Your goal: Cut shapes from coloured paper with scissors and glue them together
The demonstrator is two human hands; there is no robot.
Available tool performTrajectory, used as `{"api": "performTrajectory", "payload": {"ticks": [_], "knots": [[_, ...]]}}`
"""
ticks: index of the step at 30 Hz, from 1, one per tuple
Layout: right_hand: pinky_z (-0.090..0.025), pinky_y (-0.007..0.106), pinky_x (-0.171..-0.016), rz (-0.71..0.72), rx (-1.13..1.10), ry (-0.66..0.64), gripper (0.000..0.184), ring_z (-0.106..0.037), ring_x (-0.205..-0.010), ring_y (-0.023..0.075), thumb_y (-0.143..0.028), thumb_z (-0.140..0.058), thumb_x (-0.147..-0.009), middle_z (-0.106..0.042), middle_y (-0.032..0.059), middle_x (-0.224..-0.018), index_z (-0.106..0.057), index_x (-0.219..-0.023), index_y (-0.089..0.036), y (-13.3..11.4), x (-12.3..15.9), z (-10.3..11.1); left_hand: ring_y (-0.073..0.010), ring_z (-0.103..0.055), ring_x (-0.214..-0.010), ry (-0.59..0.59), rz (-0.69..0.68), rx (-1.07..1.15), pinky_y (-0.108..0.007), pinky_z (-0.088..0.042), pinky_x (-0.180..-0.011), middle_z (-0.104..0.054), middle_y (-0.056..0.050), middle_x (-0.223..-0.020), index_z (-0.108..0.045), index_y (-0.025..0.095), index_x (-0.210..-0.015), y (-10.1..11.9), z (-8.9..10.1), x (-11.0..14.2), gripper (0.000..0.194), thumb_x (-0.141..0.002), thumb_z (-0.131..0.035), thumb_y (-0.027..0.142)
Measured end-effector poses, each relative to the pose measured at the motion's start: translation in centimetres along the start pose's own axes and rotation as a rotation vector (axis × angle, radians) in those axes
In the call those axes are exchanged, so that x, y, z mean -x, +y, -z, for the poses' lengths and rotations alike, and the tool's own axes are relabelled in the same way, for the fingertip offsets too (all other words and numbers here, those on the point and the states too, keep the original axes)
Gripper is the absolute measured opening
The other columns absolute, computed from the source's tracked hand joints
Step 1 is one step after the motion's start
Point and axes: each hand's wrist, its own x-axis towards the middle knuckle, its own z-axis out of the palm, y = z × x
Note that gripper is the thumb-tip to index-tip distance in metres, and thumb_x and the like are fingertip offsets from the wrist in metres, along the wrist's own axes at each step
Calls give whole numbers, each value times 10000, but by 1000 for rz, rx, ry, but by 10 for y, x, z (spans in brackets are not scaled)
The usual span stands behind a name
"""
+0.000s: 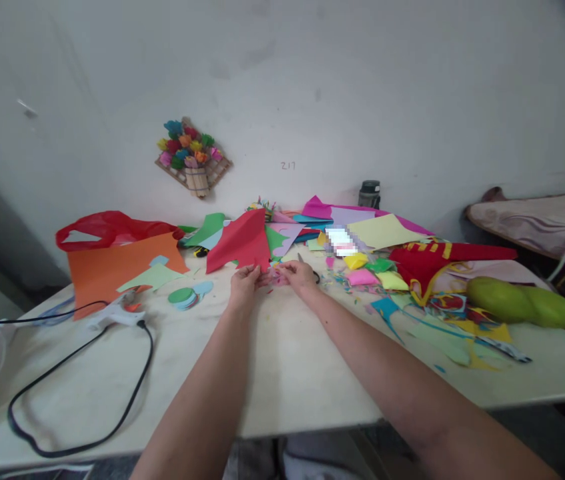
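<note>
Both my hands are low over the middle of the table, close together, with small pink paper pieces (275,274) between them. My left hand (245,283) has its fingers drawn together beside these pieces, just below a red paper sheet (243,239). The fingers of my right hand (300,276) are pinched at the other side of the pieces. What exactly either hand grips is too small to make out. A dark loop (317,277), perhaps a scissors handle, shows beside my right hand. Colourful paper scraps (347,285) lie scattered to its right.
To the left lie a white glue gun (118,315) with a black cord, round paper discs (183,298), orange paper (112,267) and a red bag (122,227). Rightward are bright small packets (363,277), red cloth (419,265) and green fruit (522,302). A dark bottle (369,194) stands behind.
</note>
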Motion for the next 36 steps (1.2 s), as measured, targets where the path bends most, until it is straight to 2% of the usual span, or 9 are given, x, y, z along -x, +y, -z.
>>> {"api": "performTrajectory", "payload": {"ticks": [3,6,11,16,22,25,29,32,36], "knots": [[-477,258,-514,4,97,79,331,-530,-486,110,-473,-509,-754,-580,-8,-549,-590,-621,-181,-4,2,3,-157,-647,-547,8,5,0,-278,-541,-593,-637,-37,-573,-515,121,-699,0,1,-1,170,-676,-670,187],[-455,239,-528,52,211,139,415,-531,-500,114,-548,-508,-727,-556,-13,-503,-531,-529,-183,-9,3,8,-153,-644,-541,6,15,-10,-275,-541,-593,-634,-38,-571,-516,118,-697,0,1,-1,150,-696,-652,180],[-444,224,-560,77,263,174,248,-572,-595,133,-427,-567,-706,-632,-7,-608,-621,-653,-190,-13,2,14,-145,-636,-528,30,15,-23,-249,-528,-557,-628,-36,-567,-525,111,-700,1,0,0,127,-705,-639,166],[-454,235,-621,87,335,173,271,-597,-684,151,-362,-468,-792,-666,21,-677,-673,-735,-196,-13,0,18,-138,-632,-537,36,-12,-7,-247,-521,-556,-628,-33,-582,-541,106,-723,3,0,1,138,-707,-642,198],[-481,240,-626,55,216,124,227,-610,-691,144,-219,-524,-716,-680,23,-766,-680,-877,-185,-11,-2,15,-134,-606,-493,40,-17,-28,-258,-499,-524,-624,-33,-573,-540,109,-724,2,1,0,153,-706,-632,229],[-478,231,-551,32,168,91,181,-592,-586,130,-289,-527,-733,-664,13,-691,-658,-804,-186,-12,-1,14,-136,-597,-491,29,-16,-48,-274,-491,-540,-623,-37,-578,-536,117,-724,2,1,-1,188,-682,-650,261],[-442,216,-481,10,158,124,347,-545,-458,107,-455,-401,-821,-631,10,-607,-589,-719,-182,-13,-1,17,-140,-602,-567,-46,-54,-76,-280,-474,-589,-617,-28,-626,-511,147,-748,0,-3,0,251,-666,-653,338],[-432,211,-496,-8,184,181,397,-565,-472,106,-475,-312,-864,-637,14,-626,-566,-763,-187,-12,-2,21,-120,-548,-548,-49,-142,-328,-255,-431,-565,-551,11,-587,-472,175,-702,-5,-9,0,230,-717,-589,372],[-430,214,-589,-8,388,95,366,-630,-658,125,-433,-294,-896,-677,23,-737,-574,-830,-207,-19,1,24,-148,-523,-598,-58,-278,-927,-267,-384,-586,-523,-2,-586,-466,186,-668,-10,-15,-1,190,-808,-458,314]]}}
